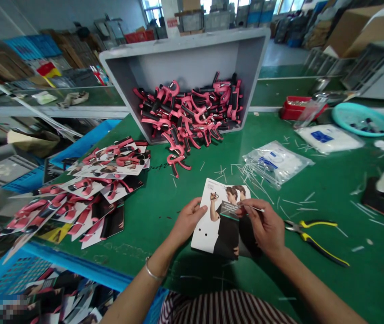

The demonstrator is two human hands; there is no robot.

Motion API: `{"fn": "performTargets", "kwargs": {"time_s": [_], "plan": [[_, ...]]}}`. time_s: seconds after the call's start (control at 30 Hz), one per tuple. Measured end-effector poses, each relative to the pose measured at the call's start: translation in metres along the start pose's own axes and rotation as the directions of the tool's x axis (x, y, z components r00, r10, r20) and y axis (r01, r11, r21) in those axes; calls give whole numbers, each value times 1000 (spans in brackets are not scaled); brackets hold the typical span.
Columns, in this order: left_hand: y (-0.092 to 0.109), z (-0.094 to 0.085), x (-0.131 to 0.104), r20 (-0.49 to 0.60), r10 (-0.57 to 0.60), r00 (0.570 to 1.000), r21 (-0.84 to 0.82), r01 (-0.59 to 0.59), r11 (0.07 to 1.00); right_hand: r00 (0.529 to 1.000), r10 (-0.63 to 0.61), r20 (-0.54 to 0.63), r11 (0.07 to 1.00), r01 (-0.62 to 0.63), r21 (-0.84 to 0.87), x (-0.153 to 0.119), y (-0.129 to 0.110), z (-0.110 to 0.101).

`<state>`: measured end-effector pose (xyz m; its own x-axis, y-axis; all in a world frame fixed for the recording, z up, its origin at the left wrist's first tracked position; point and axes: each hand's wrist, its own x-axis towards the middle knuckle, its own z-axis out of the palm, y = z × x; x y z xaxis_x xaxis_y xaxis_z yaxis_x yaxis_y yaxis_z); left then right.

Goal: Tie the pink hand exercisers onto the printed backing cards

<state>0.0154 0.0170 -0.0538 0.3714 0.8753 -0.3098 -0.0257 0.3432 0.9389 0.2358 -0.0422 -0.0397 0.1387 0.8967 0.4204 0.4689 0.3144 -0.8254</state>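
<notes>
My left hand (189, 221) grips the left edge of a printed backing card (205, 238) that has two small holes near its lower left. A second card shows partly behind it on the right. My right hand (268, 225) is closed at the card's right side, pinching a thin white cable tie (256, 208) that sticks out past the fingers. Right of that hand lie yellow-and-black pliers (304, 229), jaws toward the hand. Beyond the card, a clear bag of white cable ties (276, 163) lies among loose ties.
A tilted grey crate (185, 47) holds many pink-and-black hand grippers (195, 112); some spill onto the green table (158, 207). Carded ones (90, 184) are piled left, above a blue basket (6, 270). A red box (293, 108) and turquoise tray (343, 119) stand at right.
</notes>
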Motion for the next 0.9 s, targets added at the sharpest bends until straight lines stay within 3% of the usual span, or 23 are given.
{"fn": "performTargets", "kwargs": {"time_s": [0.2,0.33,0.47,0.67,0.83,0.9], "plan": [[9,0,-2,-9,52,999,88,-51,995,997,42,60,999,-42,2,-7,6,13],[11,3,-5,-75,105,992,67,-100,993,972,199,128,961,-219,169,-19,8,28],[-6,5,-11,-111,59,992,27,-56,998,938,308,158,879,-344,331,-29,9,36],[-21,2,-20,18,56,998,317,-59,947,931,299,207,889,-351,294,-33,13,33],[-9,-4,-33,-44,99,994,618,-51,784,941,182,286,945,-248,215,-26,14,28],[2,-6,-42,-3,84,996,662,-61,747,937,140,319,947,-221,233,-23,14,26]]}}
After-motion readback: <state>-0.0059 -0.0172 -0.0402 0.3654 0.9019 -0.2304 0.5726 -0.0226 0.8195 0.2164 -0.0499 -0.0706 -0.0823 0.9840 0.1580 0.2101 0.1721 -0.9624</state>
